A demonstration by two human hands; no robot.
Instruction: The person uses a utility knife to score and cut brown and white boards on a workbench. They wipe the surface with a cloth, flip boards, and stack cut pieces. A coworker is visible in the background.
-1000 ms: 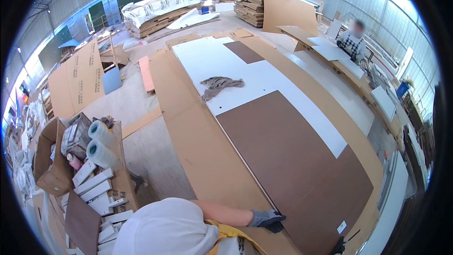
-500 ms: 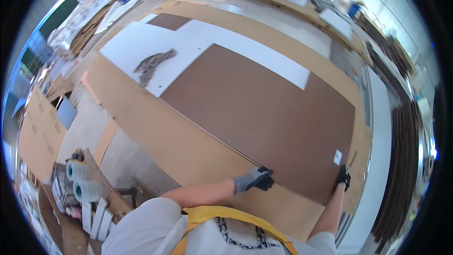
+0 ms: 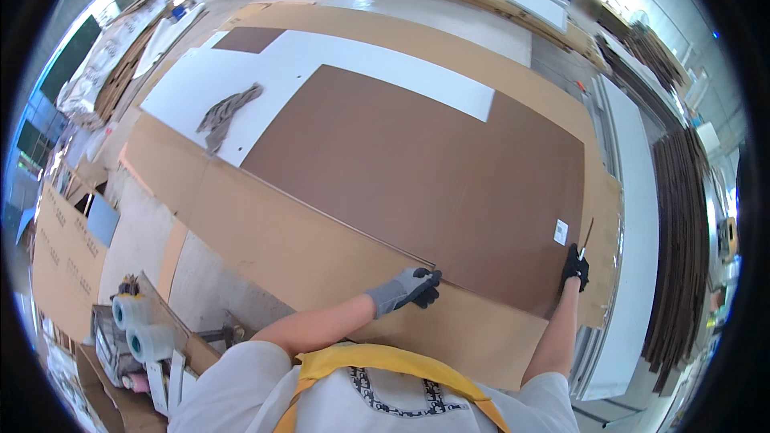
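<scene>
Cardboard-covered floor [image 3: 305, 232], brown board [image 3: 417, 168] in both gloved hands' grip.

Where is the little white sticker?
In the head view, the white sticker sits on the brown board, near its right corner, just above the right hand.

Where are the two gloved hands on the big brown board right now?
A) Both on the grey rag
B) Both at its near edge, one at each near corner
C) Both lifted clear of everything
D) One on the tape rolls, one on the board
B: the left hand grips one near corner of the brown board and the right hand the other, far from the grey rag.
</scene>
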